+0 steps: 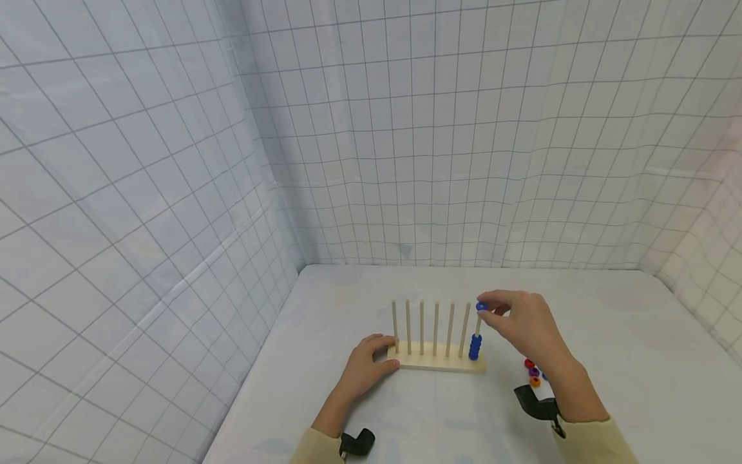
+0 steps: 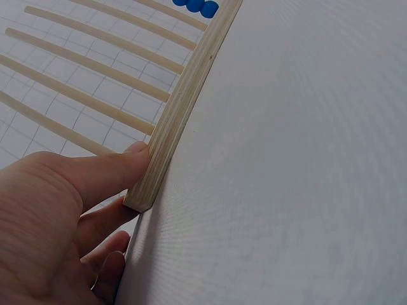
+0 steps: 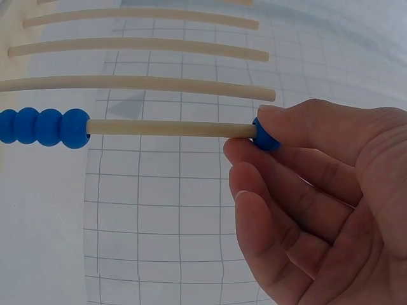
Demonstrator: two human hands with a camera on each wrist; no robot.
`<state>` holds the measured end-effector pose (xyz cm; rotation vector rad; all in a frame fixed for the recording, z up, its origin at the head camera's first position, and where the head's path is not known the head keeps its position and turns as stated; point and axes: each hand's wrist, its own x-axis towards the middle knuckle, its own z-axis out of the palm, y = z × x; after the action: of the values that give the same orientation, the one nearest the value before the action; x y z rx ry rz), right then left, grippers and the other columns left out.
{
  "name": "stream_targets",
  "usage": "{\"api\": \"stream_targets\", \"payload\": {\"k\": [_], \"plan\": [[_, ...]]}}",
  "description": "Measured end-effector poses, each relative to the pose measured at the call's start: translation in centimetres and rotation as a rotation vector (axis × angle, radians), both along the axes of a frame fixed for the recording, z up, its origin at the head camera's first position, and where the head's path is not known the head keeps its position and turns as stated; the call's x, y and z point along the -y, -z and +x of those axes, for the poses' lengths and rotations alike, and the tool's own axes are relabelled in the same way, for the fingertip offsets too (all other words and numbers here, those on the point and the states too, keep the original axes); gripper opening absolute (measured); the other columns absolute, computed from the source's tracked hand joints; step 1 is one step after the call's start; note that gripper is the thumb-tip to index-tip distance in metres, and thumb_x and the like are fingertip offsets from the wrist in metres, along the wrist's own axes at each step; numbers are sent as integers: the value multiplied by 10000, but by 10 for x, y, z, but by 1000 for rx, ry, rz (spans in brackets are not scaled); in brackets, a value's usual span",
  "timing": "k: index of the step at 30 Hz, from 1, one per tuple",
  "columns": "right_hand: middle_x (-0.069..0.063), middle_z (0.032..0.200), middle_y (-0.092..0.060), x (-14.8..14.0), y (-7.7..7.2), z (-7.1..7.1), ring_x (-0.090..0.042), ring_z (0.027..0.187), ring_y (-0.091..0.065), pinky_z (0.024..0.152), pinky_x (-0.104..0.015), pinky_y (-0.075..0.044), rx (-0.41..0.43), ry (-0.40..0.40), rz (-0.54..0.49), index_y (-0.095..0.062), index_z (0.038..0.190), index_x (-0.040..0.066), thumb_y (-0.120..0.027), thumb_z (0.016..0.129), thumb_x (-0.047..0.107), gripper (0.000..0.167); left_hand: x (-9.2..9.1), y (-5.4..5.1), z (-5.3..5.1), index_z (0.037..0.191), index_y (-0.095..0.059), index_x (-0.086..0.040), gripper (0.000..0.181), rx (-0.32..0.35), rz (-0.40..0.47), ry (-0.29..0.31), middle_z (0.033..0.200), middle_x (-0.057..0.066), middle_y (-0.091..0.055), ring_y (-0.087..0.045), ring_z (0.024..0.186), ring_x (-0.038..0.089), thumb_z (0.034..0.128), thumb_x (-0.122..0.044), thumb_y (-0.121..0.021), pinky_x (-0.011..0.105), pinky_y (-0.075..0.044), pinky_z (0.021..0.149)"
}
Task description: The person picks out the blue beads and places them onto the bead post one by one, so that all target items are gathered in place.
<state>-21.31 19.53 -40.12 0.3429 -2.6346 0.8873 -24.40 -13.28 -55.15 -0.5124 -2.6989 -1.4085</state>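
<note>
Bottom center of head frame: left hand (image 1: 365,367), thumb and fingers partly bent, grips left end of wooden base (image 1: 435,365), probably to steady it. Loose beads (image 1: 534,372) lie lower right, partly behind the right forearm, seemingly kept within reach. Base sits lower center, pegs up. Right hand (image 1: 530,325) pinches blue bead (image 3: 266,135) at the rightmost peg's (image 3: 172,128) tip, likely for alignment; can't tell how far threaded. Blue stack (image 1: 475,347) sits below. Grid backdrop (image 1: 464,161) behind.

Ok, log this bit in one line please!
right hand: pinches blue bead at tip of end peg | left hand: holds peg rack | blue stack: same peg
</note>
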Motion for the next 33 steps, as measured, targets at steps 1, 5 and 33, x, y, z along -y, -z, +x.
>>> {"api": "stream_targets", "payload": {"k": [1,5,33], "plan": [[40,873,-735,0,0,0,-190,827,-631,634,-325,-493,2,2,1,-774,1085,115,-778,885,175,208,0,0,0,1284,-687,-143,477,1,0,-2,1370,131,-583,-496,1317,351,855,-312,-808,585,-384,1063],[40,870,-734,1,1,0,-192,828,-630,639,-325,-495,6,5,2,-776,1084,117,-780,883,177,209,0,1,0,1281,-688,-149,474,3,-6,-6,1373,133,-581,-494,1318,356,852,-309,-811,591,-380,1063],[42,860,-726,0,8,0,-179,821,-646,639,-322,-505,56,12,-9,-780,1091,114,-783,878,187,225,0,3,0,1271,-691,-140,467,-48,-21,0,1344,114,-611,-492,1319,360,855,-316,-809,603,-379,1057]]}}
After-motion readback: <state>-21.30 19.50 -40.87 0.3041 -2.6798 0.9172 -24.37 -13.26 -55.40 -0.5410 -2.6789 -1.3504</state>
